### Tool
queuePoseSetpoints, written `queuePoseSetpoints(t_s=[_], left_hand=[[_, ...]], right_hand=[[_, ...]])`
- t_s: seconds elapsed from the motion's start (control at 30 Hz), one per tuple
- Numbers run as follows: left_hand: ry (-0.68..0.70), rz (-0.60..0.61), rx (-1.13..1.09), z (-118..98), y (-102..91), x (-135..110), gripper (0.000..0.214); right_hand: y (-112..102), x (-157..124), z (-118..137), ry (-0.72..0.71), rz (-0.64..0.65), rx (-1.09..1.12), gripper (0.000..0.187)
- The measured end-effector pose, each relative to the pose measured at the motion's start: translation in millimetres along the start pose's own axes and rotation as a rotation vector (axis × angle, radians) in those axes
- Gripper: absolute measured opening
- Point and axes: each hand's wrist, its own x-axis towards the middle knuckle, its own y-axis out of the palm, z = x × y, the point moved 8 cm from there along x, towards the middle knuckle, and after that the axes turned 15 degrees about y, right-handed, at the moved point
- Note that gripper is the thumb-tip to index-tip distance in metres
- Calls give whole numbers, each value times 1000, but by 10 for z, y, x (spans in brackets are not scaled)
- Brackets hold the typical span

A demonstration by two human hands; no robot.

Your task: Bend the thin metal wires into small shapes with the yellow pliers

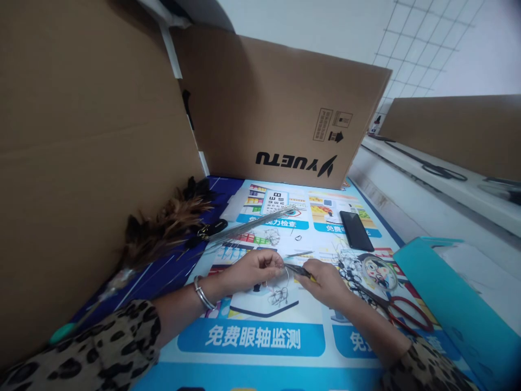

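Observation:
My left hand (258,267), with a silver bangle at the wrist, pinches a thin wire (288,278) that curves in a loop below the fingertips. In my right hand (325,283) is a pair of pliers (298,269) with dark jaws and a bit of yellow on the handle. The jaws point left and meet the wire close to my left fingertips; whether they grip it is too small to tell. Just below, a small tangle of thin wire (278,296) lies on the printed mat (252,366). Beyond my hands lies a bundle of straight thin wires (252,223).
A black phone (356,231), red-handled scissors (407,314) and a heap of black-and-silver wire pieces (349,270) lie at right. A teal box (442,296) stands beyond them. Brown feathers (163,231) lie at left. Cardboard walls (293,103) enclose the back and left.

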Motion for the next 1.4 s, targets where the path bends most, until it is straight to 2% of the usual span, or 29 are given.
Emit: queuePoseSetpoints(t_s=[0.33,0.5,0.77,0.93,1.13,1.3,1.4], left_hand=[[58,-139,-84,51,-106,30,19],[41,-135,-70,65,-117,17,16],[22,-163,-22,26,-154,0,18],[-3,-141,44,-13,-148,-8,22],[38,-257,159,2,-239,12,25],[66,-442,210,7,-368,7,26],[77,-474,223,-13,-377,15,26]], right_hand=[[-12,30,-96,105,-44,7,31],[-9,59,-143,138,-48,20,32],[7,35,-80,99,-54,-9,30],[20,42,-83,83,-72,20,29],[37,45,-82,72,-67,-6,31],[22,51,-58,79,2,-50,33],[-1,33,-33,79,37,-47,33]])
